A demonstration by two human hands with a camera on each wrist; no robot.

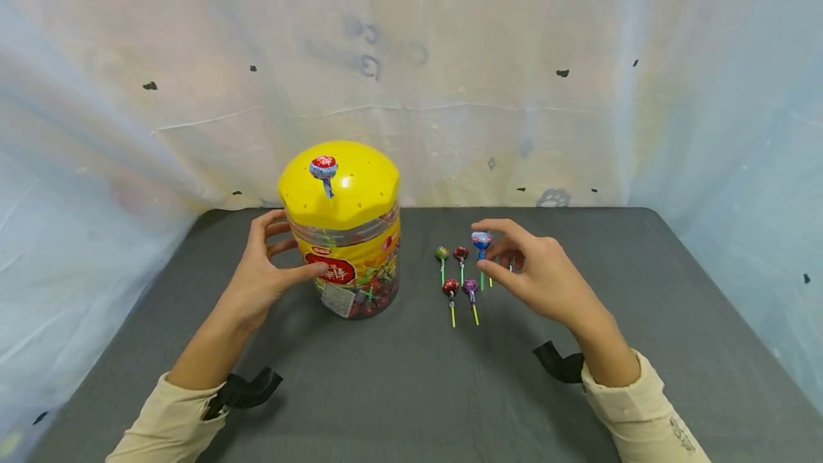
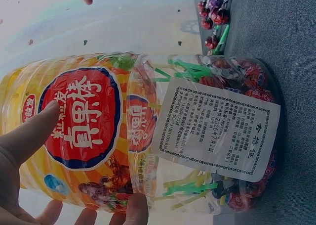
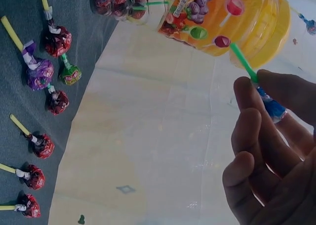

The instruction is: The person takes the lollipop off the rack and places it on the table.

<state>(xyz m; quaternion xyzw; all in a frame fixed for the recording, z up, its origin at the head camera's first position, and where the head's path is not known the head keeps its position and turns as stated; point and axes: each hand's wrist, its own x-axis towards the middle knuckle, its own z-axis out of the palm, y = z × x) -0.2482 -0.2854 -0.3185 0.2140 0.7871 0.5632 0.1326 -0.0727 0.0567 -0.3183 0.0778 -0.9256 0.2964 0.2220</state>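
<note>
A large clear candy jar [image 1: 376, 259] with a yellow lid [image 1: 366, 195] stands left of centre, its bottom filled with lollipops. My left hand [image 1: 263, 277] holds its left side, thumb across the red label and the other fingers behind. In the lid sits one lollipop [image 1: 323, 168] in a blue and red wrapper, head up. My right hand [image 1: 546, 270] pinches a blue-wrapped lollipop [image 3: 272, 106] by its green stick between thumb and index finger, above the table. Below it lie a green lollipop [image 1: 441, 254], a purple lollipop [image 1: 471, 287] and several red ones [image 3: 58, 41].
A dark grey table [image 1: 411, 391] carries everything. Behind it hangs a pale plastic sheet [image 1: 450, 91] with small dark marks. Black straps [image 1: 247, 389] sit at both wrists. In the right wrist view, more red lollipops [image 3: 34, 177] lie in a row along the left.
</note>
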